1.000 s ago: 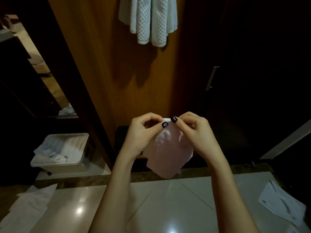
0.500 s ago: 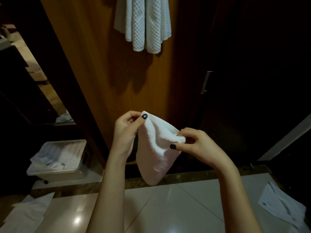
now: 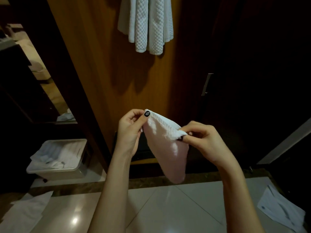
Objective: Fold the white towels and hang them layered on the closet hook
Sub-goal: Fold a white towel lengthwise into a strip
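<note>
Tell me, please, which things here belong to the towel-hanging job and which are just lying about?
Job: small towel, pinched by left hand and right hand; hanging towels; bin of white linen, likely more stock.
Lying about: white sheet on the floor, left; printed sheet, right; door handle.

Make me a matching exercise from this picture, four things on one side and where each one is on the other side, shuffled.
1 small towel
2 quilted towels
3 plastic bin
4 printed sheet

A hanging against the wooden panel
B lying on the floor, lower right
C pinched by left hand and right hand
D far left, holding white linen

Pairs: 1-C, 2-A, 3-D, 4-B
</note>
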Available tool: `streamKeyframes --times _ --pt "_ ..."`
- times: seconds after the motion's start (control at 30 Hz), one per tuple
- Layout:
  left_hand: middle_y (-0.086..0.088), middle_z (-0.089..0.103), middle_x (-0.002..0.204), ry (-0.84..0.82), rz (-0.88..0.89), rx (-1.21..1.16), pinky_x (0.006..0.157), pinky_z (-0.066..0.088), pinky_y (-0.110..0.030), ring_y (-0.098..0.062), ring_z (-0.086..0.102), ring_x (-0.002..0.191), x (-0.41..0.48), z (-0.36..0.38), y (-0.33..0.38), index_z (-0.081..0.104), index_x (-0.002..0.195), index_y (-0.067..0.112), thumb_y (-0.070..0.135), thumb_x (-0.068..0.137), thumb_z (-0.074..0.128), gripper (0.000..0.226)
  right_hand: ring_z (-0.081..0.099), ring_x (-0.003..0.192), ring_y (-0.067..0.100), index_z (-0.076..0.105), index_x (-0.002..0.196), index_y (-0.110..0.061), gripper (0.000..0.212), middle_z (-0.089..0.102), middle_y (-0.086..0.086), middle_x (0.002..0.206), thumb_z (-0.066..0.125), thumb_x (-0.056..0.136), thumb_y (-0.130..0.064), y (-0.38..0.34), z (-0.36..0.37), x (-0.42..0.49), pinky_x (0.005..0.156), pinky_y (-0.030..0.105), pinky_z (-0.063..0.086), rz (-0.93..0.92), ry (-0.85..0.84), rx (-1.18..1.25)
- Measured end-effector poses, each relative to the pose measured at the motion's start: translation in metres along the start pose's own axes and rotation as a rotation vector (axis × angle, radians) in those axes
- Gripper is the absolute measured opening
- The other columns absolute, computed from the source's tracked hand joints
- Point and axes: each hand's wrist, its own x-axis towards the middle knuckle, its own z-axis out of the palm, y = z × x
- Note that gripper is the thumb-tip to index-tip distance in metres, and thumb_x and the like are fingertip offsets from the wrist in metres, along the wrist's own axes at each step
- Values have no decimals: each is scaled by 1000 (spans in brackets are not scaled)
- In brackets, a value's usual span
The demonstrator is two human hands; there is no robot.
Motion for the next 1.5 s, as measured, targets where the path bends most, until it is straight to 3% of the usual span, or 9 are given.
streamKeyframes --times 0.03,0.17,0.3,0.57,0.7,0.83,0.93,1.17,1.5 --pt "6 69 73 17 3 -13 65 53 -17 -4 65 72 1 -2 0 73 74 22 22 76 73 2 64 79 6 78 85 -23 7 68 -8 83 72 82 -22 -1 -3 -1 73 17 49 49 -56 43" --pt "7 65 63 74 12 -12 59 51 -15 -2 62 61 3 -7 -1 64 79 12 9 86 67 8 62 70 2 72 74 -16 22 66 -4 72 66 82 -35 -1 -5 -6 65 13 47 96 -96 86" --pt "12 62 58 56 47 45 56 47 -12 2 58 56 1 -7 -1 62 78 10 5 88 65 11 62 76 9 58 71 -14 25 63 7 79 73 84 -29 5 2 -4 65 23 49 87 90 1" --pt "7 70 77 77 81 57 69 50 -16 -4 67 82 0 -6 0 67 69 16 5 84 70 19 70 78 14 65 93 -24 14 71 0 81 73 87 -14 12 14 0 64 22 55 67 404 126" --pt "8 72 79 67 104 62 68 50 -15 -3 67 84 -2 -5 1 66 68 18 4 85 69 22 69 75 9 66 82 -15 8 71 -4 76 72 86 -16 9 7 -1 64 17 52 114 326 229" --pt "11 67 72 -6 100 13 57 47 -13 1 62 65 -6 -2 4 58 87 14 2 87 65 14 57 67 10 58 79 -16 17 59 -3 71 69 85 -27 4 4 -4 59 19 46 96 160 470" --pt "8 71 85 -84 81 4 62 50 -15 -3 65 80 -8 1 6 66 100 25 15 80 70 22 57 59 8 56 78 -17 12 59 -3 67 62 87 -22 -1 4 -4 53 19 47 126 112 618" --pt "4 71 93 -194 50 -27 73 52 -18 -9 65 88 -15 15 6 76 94 31 16 79 73 21 69 72 18 72 77 -21 8 73 8 82 65 81 -17 -6 6 -5 62 27 57 143 52 674" --pt "3 71 77 -359 -105 -188 57 54 -19 -6 66 64 -26 39 8 75 79 25 17 75 72 10 67 69 10 74 76 -25 15 72 -1 77 68 75 -11 -22 25 -2 59 22 54 77 90 627"
